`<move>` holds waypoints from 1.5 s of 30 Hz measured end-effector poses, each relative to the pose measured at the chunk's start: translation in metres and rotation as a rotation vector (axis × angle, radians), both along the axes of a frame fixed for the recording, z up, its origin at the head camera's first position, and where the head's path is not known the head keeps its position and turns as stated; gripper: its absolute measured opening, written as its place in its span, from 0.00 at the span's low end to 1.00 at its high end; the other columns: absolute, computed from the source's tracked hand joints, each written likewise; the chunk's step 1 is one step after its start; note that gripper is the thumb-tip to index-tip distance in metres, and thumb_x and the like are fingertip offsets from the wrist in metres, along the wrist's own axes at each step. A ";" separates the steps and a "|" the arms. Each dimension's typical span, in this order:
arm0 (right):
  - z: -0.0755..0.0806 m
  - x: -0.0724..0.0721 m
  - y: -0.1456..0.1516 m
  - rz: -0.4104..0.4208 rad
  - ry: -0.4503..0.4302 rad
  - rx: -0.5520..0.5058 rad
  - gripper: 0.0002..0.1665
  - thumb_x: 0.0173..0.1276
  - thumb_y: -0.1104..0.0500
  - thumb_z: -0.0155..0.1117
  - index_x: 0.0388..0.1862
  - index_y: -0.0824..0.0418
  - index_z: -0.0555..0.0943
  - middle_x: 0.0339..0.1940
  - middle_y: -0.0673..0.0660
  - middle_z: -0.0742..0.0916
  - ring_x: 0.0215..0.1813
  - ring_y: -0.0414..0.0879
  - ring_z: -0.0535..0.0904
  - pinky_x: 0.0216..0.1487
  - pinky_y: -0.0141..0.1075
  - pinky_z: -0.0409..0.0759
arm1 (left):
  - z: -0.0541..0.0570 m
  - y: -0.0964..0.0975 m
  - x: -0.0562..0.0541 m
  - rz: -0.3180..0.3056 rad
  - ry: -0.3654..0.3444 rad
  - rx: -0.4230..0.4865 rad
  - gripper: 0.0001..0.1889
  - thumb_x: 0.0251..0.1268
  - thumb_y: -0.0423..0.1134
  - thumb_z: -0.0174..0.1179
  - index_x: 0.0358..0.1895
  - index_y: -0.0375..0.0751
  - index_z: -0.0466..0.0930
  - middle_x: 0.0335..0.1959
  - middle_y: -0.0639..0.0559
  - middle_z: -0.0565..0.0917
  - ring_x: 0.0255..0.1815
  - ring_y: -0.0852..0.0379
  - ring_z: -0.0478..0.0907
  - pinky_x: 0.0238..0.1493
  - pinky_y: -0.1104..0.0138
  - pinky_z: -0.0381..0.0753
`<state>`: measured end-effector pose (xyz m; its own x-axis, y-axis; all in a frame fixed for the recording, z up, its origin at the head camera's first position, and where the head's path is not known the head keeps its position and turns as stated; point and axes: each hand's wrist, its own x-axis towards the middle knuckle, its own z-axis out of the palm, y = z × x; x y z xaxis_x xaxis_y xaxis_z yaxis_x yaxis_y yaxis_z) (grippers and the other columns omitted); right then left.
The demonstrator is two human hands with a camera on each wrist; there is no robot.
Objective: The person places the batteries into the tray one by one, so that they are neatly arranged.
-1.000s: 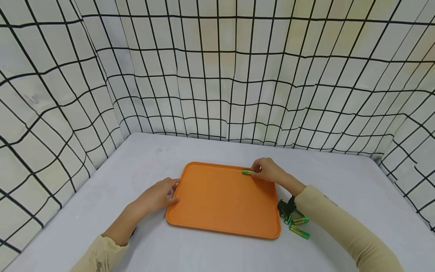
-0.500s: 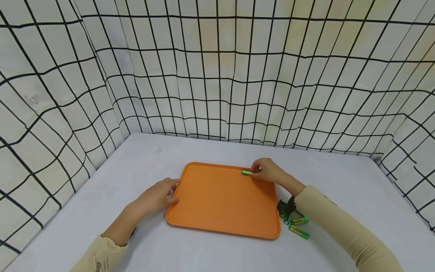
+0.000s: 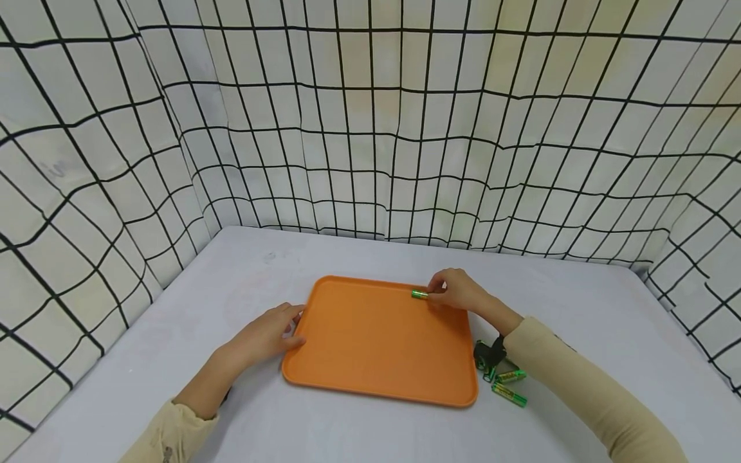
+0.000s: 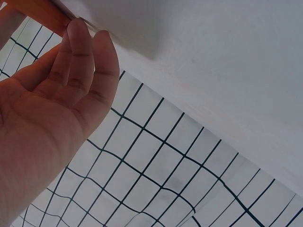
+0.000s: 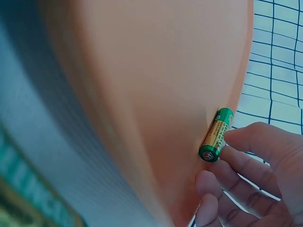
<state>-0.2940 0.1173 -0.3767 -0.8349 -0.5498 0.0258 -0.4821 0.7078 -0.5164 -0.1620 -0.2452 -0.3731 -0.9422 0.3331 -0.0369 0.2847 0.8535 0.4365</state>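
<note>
We find the green-and-gold battery (image 5: pixel 216 135) just inside the far edge of the orange tray (image 3: pixel 376 341), near its far right corner. We see the right hand (image 3: pixel 457 289) nearly closed, pinching the battery between thumb and finger; the remaining fingers bend below it, their tips free of the battery. One metal terminal faces the right wrist camera. We cannot confirm whether the battery touches the tray floor.

We see the left hand (image 3: pixel 269 331) half curled at the tray's left edge. Its thumb lies over the rim, well apart from the fingers, whose bent tips grip the edge from outside. We note several loose batteries (image 3: pixel 509 394) on the white desk (image 3: pixel 260 257), just beside the tray's right edge and toward its near right corner.
</note>
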 end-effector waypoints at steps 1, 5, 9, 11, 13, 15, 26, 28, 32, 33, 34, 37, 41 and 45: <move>0.000 0.000 0.001 0.001 0.005 0.003 0.07 0.64 0.61 0.69 0.37 0.65 0.85 0.33 0.54 0.85 0.37 0.46 0.76 0.43 0.40 0.77 | 0.000 0.000 0.000 0.000 0.000 0.000 0.31 0.63 0.40 0.67 0.64 0.26 0.68 0.45 0.48 0.77 0.42 0.54 0.73 0.44 0.59 0.74; 0.002 0.000 0.003 0.000 0.016 0.005 0.07 0.64 0.61 0.69 0.37 0.64 0.85 0.33 0.54 0.85 0.37 0.47 0.76 0.43 0.41 0.76 | -0.001 0.001 -0.001 -0.001 0.004 -0.007 0.31 0.63 0.40 0.67 0.64 0.26 0.69 0.44 0.49 0.76 0.41 0.55 0.73 0.43 0.60 0.74; 0.004 0.001 0.005 -0.007 0.014 0.002 0.06 0.64 0.61 0.68 0.37 0.63 0.84 0.33 0.53 0.84 0.38 0.47 0.75 0.42 0.40 0.76 | -0.002 0.001 -0.001 0.000 0.010 -0.012 0.31 0.62 0.40 0.67 0.64 0.26 0.69 0.44 0.49 0.76 0.41 0.55 0.73 0.43 0.60 0.74; 0.006 0.002 0.006 -0.005 0.014 -0.004 0.06 0.64 0.62 0.68 0.37 0.64 0.84 0.32 0.53 0.83 0.38 0.49 0.75 0.41 0.39 0.75 | -0.002 0.000 -0.001 -0.002 0.015 -0.012 0.31 0.62 0.40 0.67 0.64 0.25 0.69 0.43 0.49 0.76 0.41 0.55 0.73 0.43 0.60 0.74; 0.006 0.003 0.006 -0.006 0.011 -0.011 0.06 0.63 0.62 0.68 0.37 0.64 0.84 0.31 0.54 0.83 0.37 0.50 0.75 0.40 0.38 0.74 | -0.002 0.000 -0.001 -0.005 0.019 -0.009 0.31 0.62 0.39 0.67 0.63 0.25 0.69 0.43 0.49 0.76 0.41 0.55 0.73 0.43 0.60 0.74; 0.006 0.003 0.007 -0.001 0.014 -0.015 0.06 0.64 0.62 0.68 0.37 0.64 0.84 0.31 0.54 0.83 0.37 0.50 0.75 0.39 0.37 0.74 | -0.002 0.000 -0.001 -0.010 0.024 -0.007 0.30 0.62 0.39 0.67 0.63 0.25 0.69 0.44 0.48 0.76 0.41 0.55 0.73 0.43 0.60 0.75; 0.004 0.006 0.013 -0.008 0.011 -0.023 0.08 0.64 0.61 0.68 0.39 0.65 0.84 0.34 0.54 0.84 0.38 0.48 0.76 0.41 0.38 0.76 | -0.001 0.000 -0.001 -0.016 0.021 -0.002 0.31 0.63 0.39 0.67 0.63 0.24 0.69 0.45 0.47 0.76 0.41 0.54 0.73 0.44 0.59 0.75; 0.005 0.007 0.015 -0.004 0.009 -0.032 0.08 0.64 0.61 0.68 0.39 0.65 0.84 0.34 0.54 0.84 0.38 0.48 0.76 0.40 0.37 0.75 | -0.001 0.000 -0.001 -0.016 0.022 -0.002 0.31 0.62 0.39 0.67 0.63 0.24 0.69 0.44 0.47 0.76 0.41 0.54 0.73 0.44 0.59 0.75; 0.007 0.009 0.017 0.006 0.010 -0.052 0.07 0.65 0.62 0.68 0.39 0.65 0.84 0.34 0.55 0.84 0.37 0.48 0.76 0.37 0.35 0.75 | -0.002 0.000 -0.001 -0.018 0.027 -0.002 0.31 0.62 0.39 0.67 0.63 0.24 0.69 0.44 0.48 0.77 0.41 0.55 0.73 0.44 0.59 0.75; 0.007 0.010 0.018 0.007 0.009 -0.054 0.07 0.65 0.62 0.67 0.39 0.64 0.84 0.34 0.55 0.84 0.36 0.48 0.76 0.37 0.35 0.75 | -0.002 -0.001 -0.001 -0.019 0.030 -0.003 0.31 0.62 0.39 0.67 0.63 0.24 0.69 0.44 0.48 0.77 0.41 0.55 0.73 0.43 0.59 0.75; 0.007 0.011 0.018 0.007 0.009 -0.057 0.07 0.65 0.62 0.67 0.39 0.65 0.84 0.34 0.55 0.84 0.36 0.47 0.76 0.36 0.35 0.74 | -0.002 -0.001 -0.002 -0.021 0.031 -0.004 0.31 0.62 0.39 0.67 0.63 0.24 0.69 0.44 0.48 0.77 0.41 0.55 0.73 0.43 0.60 0.75; 0.008 0.013 0.020 0.012 0.007 -0.059 0.07 0.65 0.62 0.67 0.38 0.65 0.84 0.34 0.55 0.84 0.34 0.48 0.76 0.35 0.35 0.74 | -0.003 -0.001 -0.002 -0.024 0.032 -0.003 0.31 0.62 0.39 0.67 0.63 0.24 0.69 0.44 0.48 0.76 0.40 0.55 0.73 0.43 0.60 0.75; 0.009 0.016 0.023 0.014 0.000 -0.061 0.07 0.65 0.62 0.67 0.39 0.66 0.83 0.33 0.55 0.84 0.33 0.49 0.76 0.34 0.35 0.74 | -0.003 -0.001 -0.002 -0.024 0.029 -0.003 0.31 0.62 0.39 0.67 0.64 0.24 0.69 0.44 0.48 0.76 0.41 0.55 0.73 0.43 0.60 0.75; 0.010 0.018 0.024 0.012 0.000 -0.059 0.08 0.65 0.62 0.67 0.39 0.66 0.83 0.33 0.55 0.84 0.33 0.48 0.75 0.33 0.34 0.74 | -0.003 -0.001 -0.003 -0.023 0.030 -0.010 0.31 0.62 0.39 0.67 0.64 0.24 0.68 0.44 0.48 0.76 0.41 0.54 0.74 0.44 0.59 0.75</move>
